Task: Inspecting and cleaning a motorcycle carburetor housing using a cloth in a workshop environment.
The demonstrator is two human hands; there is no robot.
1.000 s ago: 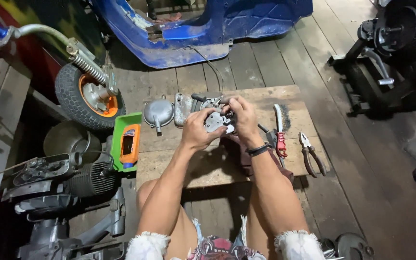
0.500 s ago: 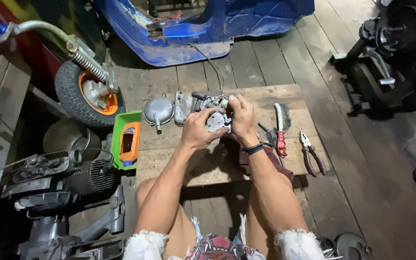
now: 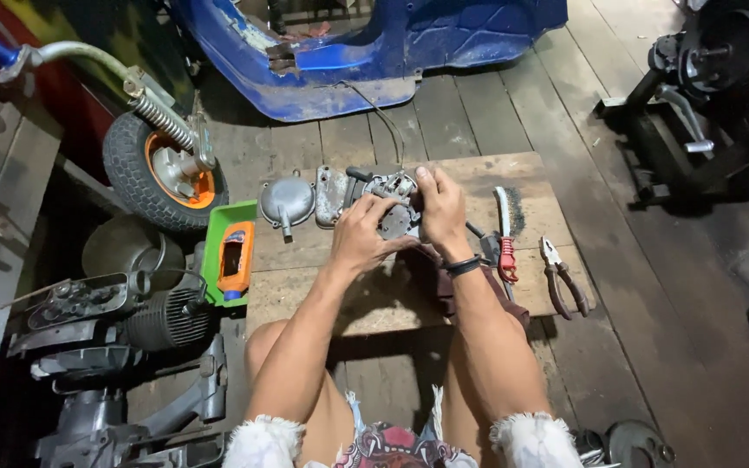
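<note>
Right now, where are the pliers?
In the head view, the pliers lie on the right end of the wooden board, just right of the red-handled wire brush and the person's right hand.

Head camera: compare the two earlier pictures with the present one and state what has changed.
Hardly anything. The left hand and right hand still grip the grey metal part over the wooden board, with no clear shift. The wire brush, pliers and green tray lie where they were.
</note>
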